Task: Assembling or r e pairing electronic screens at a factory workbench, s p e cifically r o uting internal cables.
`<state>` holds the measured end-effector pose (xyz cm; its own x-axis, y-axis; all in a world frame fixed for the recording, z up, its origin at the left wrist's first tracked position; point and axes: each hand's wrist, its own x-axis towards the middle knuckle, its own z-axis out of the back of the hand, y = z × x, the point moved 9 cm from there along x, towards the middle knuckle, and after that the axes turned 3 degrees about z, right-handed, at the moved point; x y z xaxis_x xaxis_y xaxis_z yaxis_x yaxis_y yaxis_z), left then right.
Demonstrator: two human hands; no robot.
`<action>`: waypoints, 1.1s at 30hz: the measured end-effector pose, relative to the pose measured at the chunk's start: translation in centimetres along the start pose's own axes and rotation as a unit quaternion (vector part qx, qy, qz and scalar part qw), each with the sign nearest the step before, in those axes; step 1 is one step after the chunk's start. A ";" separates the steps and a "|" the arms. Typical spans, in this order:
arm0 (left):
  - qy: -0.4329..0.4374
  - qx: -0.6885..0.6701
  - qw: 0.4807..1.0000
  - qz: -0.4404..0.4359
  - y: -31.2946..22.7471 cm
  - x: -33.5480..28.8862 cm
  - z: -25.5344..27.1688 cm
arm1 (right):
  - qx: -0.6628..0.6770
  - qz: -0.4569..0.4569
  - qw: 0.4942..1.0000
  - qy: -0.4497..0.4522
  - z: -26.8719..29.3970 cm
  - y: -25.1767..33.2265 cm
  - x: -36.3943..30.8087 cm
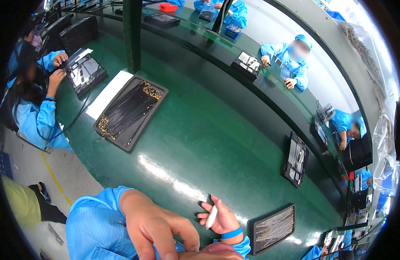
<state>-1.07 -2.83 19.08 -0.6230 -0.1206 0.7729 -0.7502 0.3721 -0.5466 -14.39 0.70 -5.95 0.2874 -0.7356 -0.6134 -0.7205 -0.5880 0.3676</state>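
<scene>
My left hand (158, 225), in a blue sleeve, is large and close in the lower middle. Its bent fingers point downward and stand apart, with nothing visible between them; some tips are hidden at the lower edge. Farther off, over the green bench, my right hand (223, 219) wears a blue wristband and is shut on a white pen-like tool (212, 217). The narrow tip of that tool points down. Right of this hand lies a dark tray (253, 238) of thin greyish cables. A bigger dark tray (150, 120) holds black cables with gold-coloured ends, up and to the left.
The green bench (204, 130) curves across the view. A white sheet (109, 95) lies beside the larger tray. Near the bench's far side is a black device (295, 159). A co-worker (37, 108) handles another device (83, 71) at left. A dark post (132, 39) rises behind.
</scene>
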 end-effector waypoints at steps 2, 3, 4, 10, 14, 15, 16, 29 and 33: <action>0.035 -0.021 0.999 0.009 0.3 0.2 -0.3 | 0.001 -0.003 1.000 0.002 0.0 0.0 0.0; 0.035 -0.021 0.999 0.009 0.5 -0.1 -0.3 | -0.005 -0.002 1.000 -0.003 0.0 0.0 -0.1; 0.043 -0.002 0.999 0.012 0.8 -0.7 -0.4 | -0.010 -0.001 1.000 -0.008 0.1 0.0 -0.1; 0.085 0.029 0.996 0.026 0.9 -0.8 -0.9 | -0.003 -0.002 1.000 -0.005 0.2 0.0 0.0; 0.071 0.006 0.997 0.018 1.0 -0.9 -0.8 | 0.011 -0.002 1.000 0.007 -0.1 0.0 0.0; 0.072 0.005 0.997 0.018 1.0 -0.8 -0.8 | 0.006 0.001 1.000 0.003 -0.2 0.1 -0.1; 0.069 0.001 0.997 0.019 1.0 -0.8 -0.7 | 0.001 0.004 1.000 -0.001 -0.1 0.2 -0.1; 0.031 -0.032 0.998 0.044 1.1 0.6 -0.1 | 0.013 -0.005 1.000 0.012 -0.3 0.1 -0.1; -0.042 0.007 0.997 0.067 1.2 0.6 0.9 | 0.021 -0.007 1.000 0.017 -0.2 0.0 0.0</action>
<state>-2.59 -3.27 18.61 -0.7343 -0.1478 0.6625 -0.6611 0.3772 -0.6486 -14.27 0.68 -5.85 0.3176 -0.7388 -0.5944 -0.7420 -0.5840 0.3293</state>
